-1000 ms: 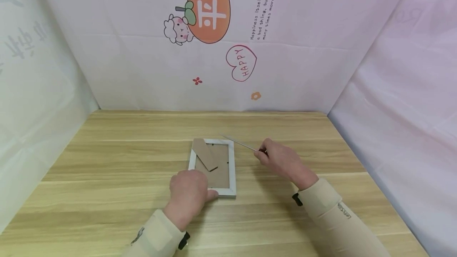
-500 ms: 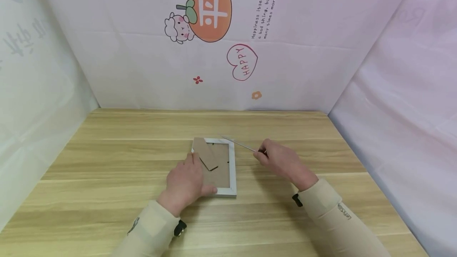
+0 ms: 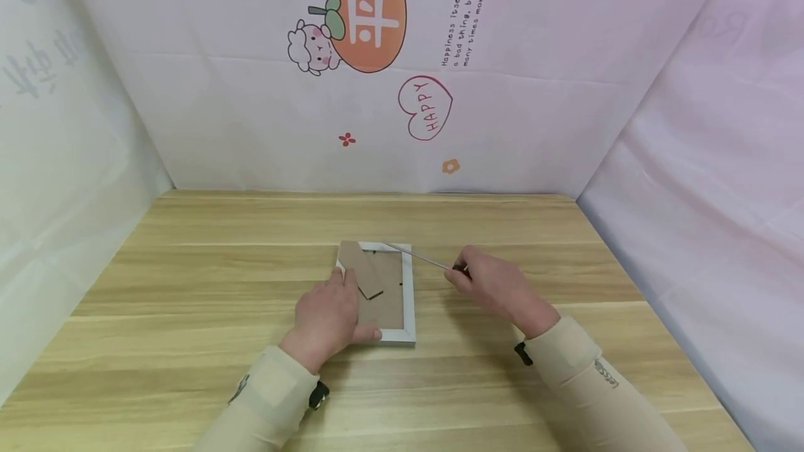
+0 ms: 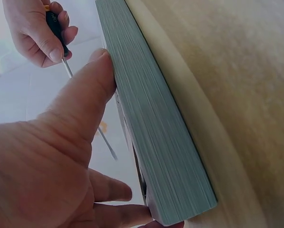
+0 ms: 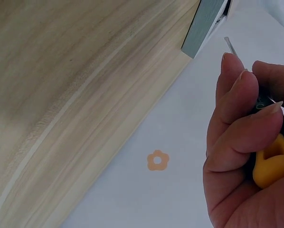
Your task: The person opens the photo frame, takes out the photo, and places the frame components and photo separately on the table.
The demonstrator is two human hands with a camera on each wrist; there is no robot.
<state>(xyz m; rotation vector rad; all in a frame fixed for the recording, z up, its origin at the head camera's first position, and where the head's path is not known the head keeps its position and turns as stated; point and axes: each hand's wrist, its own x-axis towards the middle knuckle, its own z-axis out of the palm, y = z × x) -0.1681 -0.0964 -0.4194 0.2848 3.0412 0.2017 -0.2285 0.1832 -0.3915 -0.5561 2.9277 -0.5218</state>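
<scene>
1. The white-edged picture frame [image 3: 408, 298] lies back side up near the middle of the wood-grain tabletop [image 3: 157, 340], directly in front of me.
2. Its brown backing board [image 3: 388, 314] sits inside the rails; the easel stand [image 3: 361, 269] slants across it from the far left corner, its near end edged in black. Small dark tabs [image 3: 400, 284] show at the rim of the board.
3. My left hand [image 3: 325, 316] is spread over the frame's near left corner: thumb along the near rail, fingers reaching forward over the left side (the left wrist view shows the thumb flat against the rail beside its grey-green outer edge).
4. My right hand [image 3: 496, 284] is to the right of the frame, its fingers wrapped round the handle of a flat-bladed screwdriver [image 3: 417, 256]. The handle is black, with a yellow end [image 5: 271, 175].
5. The screwdriver's shaft points left, its tip at the far rail in the head view; whether it touches, I cannot tell.
6. Both my sleeves [image 3: 273, 389] are beige, with a black buckle [image 3: 319, 396] at each wrist.
7. Behind the tabletop hangs a white cloth [image 3: 239, 131] printed with a sheep, an orange fruit, a "HAPPY" heart [image 3: 425, 108] and two flowers.
</scene>
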